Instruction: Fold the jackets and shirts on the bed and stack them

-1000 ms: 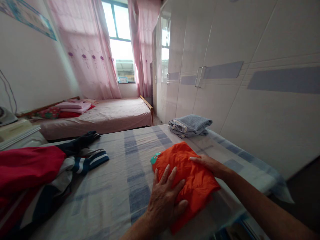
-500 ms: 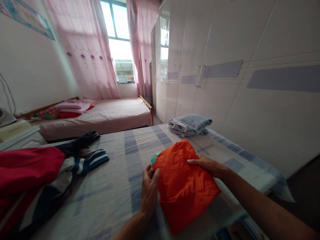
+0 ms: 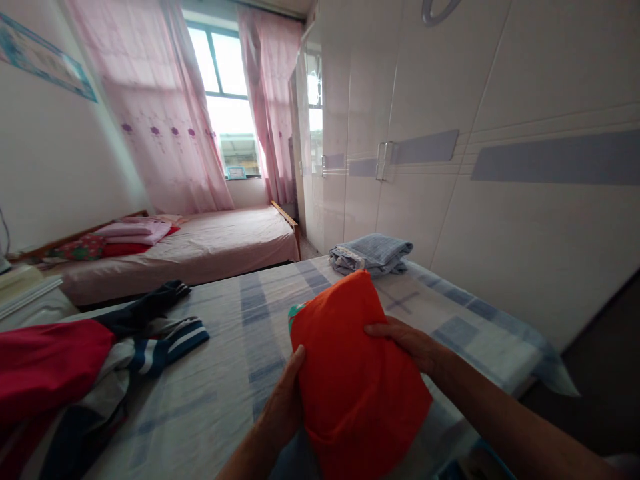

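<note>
My left hand and right hand pinch the folded orange garment by its sides, thumbs on top, the other fingers mostly hidden. It sits tilted over the checked sheet; whether its near edge touches, I can't tell. Uneven thumb pressure could let the thin layers slide apart, and a forward push might nudge the folded blue-grey cloth just beyond.

Dim, backlit by glaring window, edges stretched
</note>
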{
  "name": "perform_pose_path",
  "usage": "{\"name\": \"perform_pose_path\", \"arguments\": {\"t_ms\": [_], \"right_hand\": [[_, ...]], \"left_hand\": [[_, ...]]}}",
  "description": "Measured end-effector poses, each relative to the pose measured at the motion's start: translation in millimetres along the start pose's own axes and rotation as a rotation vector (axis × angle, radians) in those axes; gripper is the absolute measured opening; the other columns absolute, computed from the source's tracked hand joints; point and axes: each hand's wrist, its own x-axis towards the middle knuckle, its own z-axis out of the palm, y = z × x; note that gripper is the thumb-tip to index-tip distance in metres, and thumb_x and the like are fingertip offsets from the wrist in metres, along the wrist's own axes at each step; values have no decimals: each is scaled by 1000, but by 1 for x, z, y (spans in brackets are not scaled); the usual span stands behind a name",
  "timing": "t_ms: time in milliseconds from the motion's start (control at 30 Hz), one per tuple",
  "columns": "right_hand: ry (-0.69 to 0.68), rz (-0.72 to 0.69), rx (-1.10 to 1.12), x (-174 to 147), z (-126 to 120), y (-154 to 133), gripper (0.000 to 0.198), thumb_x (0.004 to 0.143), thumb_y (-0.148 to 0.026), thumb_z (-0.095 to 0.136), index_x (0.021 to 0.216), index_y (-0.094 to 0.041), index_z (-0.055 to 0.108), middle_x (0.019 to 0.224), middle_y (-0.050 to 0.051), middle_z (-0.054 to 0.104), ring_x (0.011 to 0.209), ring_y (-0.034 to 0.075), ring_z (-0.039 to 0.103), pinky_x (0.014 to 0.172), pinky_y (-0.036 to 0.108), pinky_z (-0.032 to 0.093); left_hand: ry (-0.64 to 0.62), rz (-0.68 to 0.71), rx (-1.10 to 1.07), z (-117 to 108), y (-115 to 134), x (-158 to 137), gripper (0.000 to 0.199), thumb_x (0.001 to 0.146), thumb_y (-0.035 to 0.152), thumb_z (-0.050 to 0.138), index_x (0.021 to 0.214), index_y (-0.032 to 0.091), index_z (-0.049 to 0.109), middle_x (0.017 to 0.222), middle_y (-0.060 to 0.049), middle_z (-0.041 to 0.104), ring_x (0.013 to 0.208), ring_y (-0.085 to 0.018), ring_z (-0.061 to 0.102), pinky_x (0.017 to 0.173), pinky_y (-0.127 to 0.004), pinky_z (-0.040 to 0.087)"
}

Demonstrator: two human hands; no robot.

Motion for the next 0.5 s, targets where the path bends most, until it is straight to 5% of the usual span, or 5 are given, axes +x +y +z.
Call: {"name": "perform_pose_path", "arguments": {"t_ms": [100, 267, 400, 500], "right_hand": [[-26, -49, 31, -3, 5, 9, 45, 72, -22, 70, 114, -11, 58, 110, 12, 67, 99, 25, 64, 97, 43, 46], [37, 76, 186, -10, 12, 24, 42, 67, -18, 71, 107, -8, 60, 103, 13, 70, 97, 24, 65, 97, 41, 45], [137, -176, 193, -19, 13, 10, 42, 63, -12, 71, 104, -10, 62, 100, 11, 71, 96, 25, 66, 95, 41, 47], [358, -362, 180, -22, -6, -19, 43, 66, -18, 70, 108, -14, 60, 97, 10, 72, 93, 26, 67, 89, 42, 52]], "left_hand": [[63, -31, 11, -2, 1, -5, 54, 85, 35, 56, 132, 9, 45, 126, -11, 58, 125, -24, 45, 112, -39, 27], [92, -76, 40, -6, -2, -5, 60, 85, 37, 57, 136, 9, 40, 124, -13, 59, 120, -27, 50, 108, -42, 33], [-88, 27, 5, -5, -8, 3, 51, 89, 40, 49, 135, 21, 43, 129, -9, 56, 122, -26, 49, 107, -43, 31], [-201, 26, 0, -7, -8, 9, 49, 90, 43, 44, 134, 23, 43, 130, -10, 55, 120, -27, 50, 103, -44, 33]]}}
